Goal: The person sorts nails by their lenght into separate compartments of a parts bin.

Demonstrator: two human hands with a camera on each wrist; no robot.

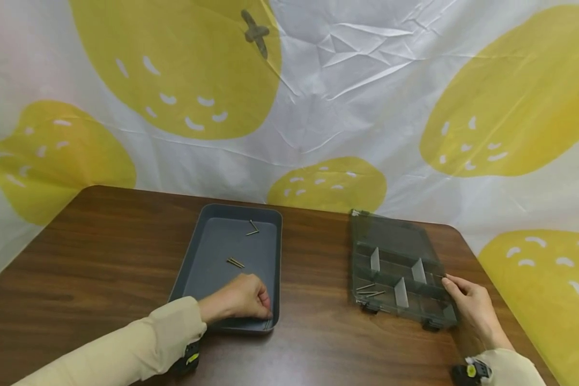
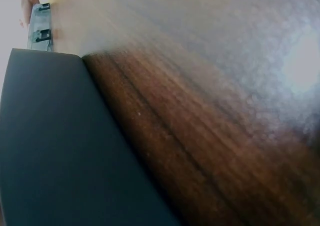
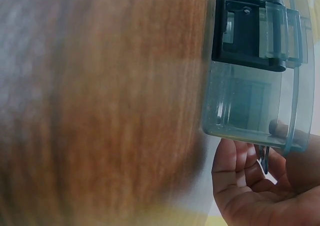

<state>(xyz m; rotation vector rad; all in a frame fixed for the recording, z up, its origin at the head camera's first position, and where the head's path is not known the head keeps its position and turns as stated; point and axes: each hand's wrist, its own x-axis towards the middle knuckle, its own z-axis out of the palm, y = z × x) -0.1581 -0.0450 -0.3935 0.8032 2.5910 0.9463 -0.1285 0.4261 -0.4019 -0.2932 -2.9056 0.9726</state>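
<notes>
My left hand (image 1: 243, 297) reaches down into a grey rectangular tray (image 1: 276, 257), fingers bent and tips at its near right corner. Thin metal pieces (image 1: 267, 324) show beside those fingertips; whether one is pinched, I cannot tell. Farther up the tray lie two pairs of brass-coloured screws (image 1: 235, 262). My right hand (image 1: 475, 305) grips the right edge of a smoky see-through compartment box (image 1: 391, 233), thumb on top. In the right wrist view, a narrow dark metal piece (image 3: 263, 158) shows among its fingers below the box (image 3: 245, 128). Several screws (image 1: 370, 290) lie in the box's near left compartment.
White dividers (image 1: 401, 292) split the box, and black latches (image 1: 432, 325) line its near side. Tray and box stand apart on a brown wooden table (image 1: 318, 300). A white cloth with yellow fruit shapes (image 1: 328, 182) hangs behind the table.
</notes>
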